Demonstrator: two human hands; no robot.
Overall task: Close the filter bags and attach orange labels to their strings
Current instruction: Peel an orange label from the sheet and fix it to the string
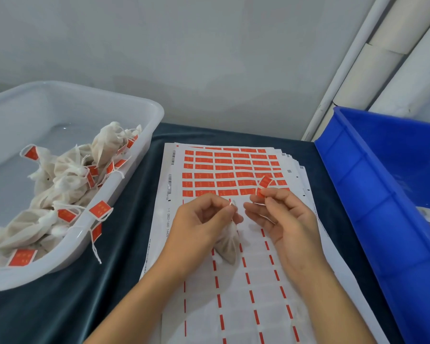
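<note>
Fingers (pixel 267 194) of right hand (pixel 283 219) pinched on peeled orange label (pixel 265 182) — held above label sheet (pixel 233 170), ready for folding. String (pixel 232 203) pinched taut by left hand (pixel 201 219); filter bag (pixel 227 244) hung beneath — finished bags kept in white tub (pixel 144 115).

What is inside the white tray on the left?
The white tray holds a pile of closed filter bags with orange labels on strings. What lies beneath the pile is covered.
</note>
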